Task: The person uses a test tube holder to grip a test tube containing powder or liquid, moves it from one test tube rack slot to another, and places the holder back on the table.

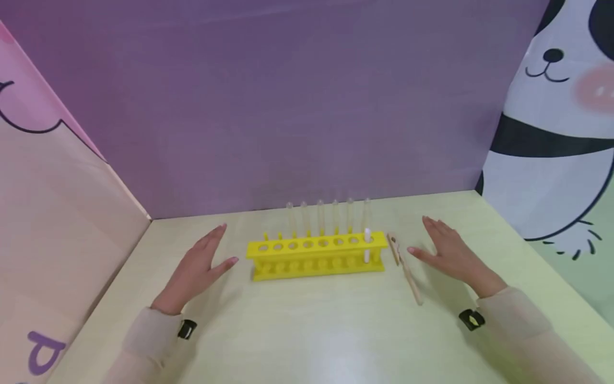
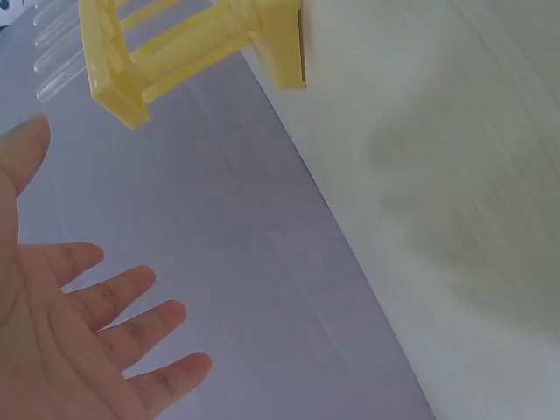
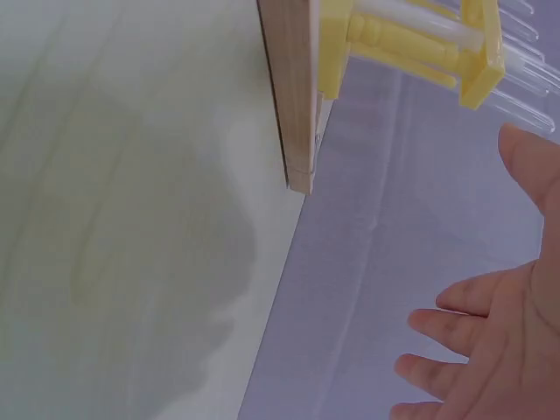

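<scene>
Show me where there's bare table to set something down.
Widest: the tabletop in front of the yellow rack, between the sleeves. Smaller: between rack and left grip. Crowded: the rack's back, lined with clear tubes, and its right, where the wooden clamp lies.

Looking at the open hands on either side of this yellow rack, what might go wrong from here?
1. The clear tubes stand along the back of the yellow rack; a bump might knock some loose.
2. The wooden clamp lies between rack and right hand, so that hand might push it aside.
3. The white piece pokes above the rack and might get caught.
</scene>
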### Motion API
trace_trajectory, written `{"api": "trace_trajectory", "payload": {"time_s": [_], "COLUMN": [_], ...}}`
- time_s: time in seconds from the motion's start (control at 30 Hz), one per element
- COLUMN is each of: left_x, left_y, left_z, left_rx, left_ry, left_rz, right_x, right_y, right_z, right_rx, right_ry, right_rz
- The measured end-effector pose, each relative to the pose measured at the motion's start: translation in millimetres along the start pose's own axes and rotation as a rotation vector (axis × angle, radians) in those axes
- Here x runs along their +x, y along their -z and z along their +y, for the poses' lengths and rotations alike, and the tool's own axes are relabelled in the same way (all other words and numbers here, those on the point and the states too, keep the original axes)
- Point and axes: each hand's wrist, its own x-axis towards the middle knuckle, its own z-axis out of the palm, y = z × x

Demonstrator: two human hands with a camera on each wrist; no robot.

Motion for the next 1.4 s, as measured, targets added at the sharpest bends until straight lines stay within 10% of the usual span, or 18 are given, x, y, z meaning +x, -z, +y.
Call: {"api": "trace_trajectory", "payload": {"time_s": [1.4], "left_x": [15.6], "left_y": [-39.7], "left_z": [32.2], "left_rx": [-0.494], "left_ry": [0.400], "left_rz": [-0.093], "right_x": [26.3], "right_y": [-32.1], "right_z": [-25.8], "right_rx": [0.027], "right_ry": [-0.079], "right_rz": [-0.045]}}
